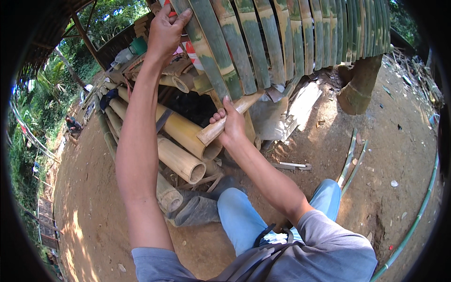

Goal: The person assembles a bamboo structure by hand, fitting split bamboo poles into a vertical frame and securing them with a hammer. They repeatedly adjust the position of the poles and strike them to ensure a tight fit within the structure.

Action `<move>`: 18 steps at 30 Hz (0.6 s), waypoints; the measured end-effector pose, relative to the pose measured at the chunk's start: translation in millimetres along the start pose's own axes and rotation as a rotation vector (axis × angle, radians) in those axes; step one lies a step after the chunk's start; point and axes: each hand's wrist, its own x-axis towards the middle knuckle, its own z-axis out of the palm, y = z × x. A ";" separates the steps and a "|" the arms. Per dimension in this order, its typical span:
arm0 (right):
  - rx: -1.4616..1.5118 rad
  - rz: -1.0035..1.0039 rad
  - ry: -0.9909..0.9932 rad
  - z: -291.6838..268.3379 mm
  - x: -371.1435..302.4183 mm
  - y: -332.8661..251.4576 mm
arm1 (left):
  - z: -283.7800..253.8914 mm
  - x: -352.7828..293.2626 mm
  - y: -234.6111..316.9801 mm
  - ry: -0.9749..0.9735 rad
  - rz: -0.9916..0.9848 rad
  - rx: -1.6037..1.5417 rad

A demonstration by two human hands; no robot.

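Observation:
My left hand is raised at the top, its fingers closed at the edge of the nearest green bamboo slat. Its thumb lies over the slat; part of the grip is hidden. My right hand is wrapped round a flat, pale wooden stick, held slantwise. The stick's far end is close to the slats' lower ends, and whether they touch I cannot tell. More upright bamboo slats stand side by side in a curved row to the right.
Cut bamboo poles lie stacked beside my dark boot. A thick bamboo post stands under the slats. Thin green strips and a long green pole lie on the dirt ground. Another person is far left.

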 end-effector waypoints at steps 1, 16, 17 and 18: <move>0.000 -0.001 -0.003 -0.8 0.8 0.2 | 0.3 -0.2 0.6 -0.006 -0.003 -0.003; -0.610 -0.229 0.162 -128.0 -47.6 -7.4 | -0.8 -1.0 -1.2 0.031 0.021 0.022; -0.747 -0.297 0.172 -142.0 -47.6 -11.5 | 0.9 -1.5 0.6 0.032 0.029 0.012; -0.853 -0.392 0.127 -154.3 -43.1 -18.8 | 3.1 -1.2 2.4 0.058 0.019 -0.033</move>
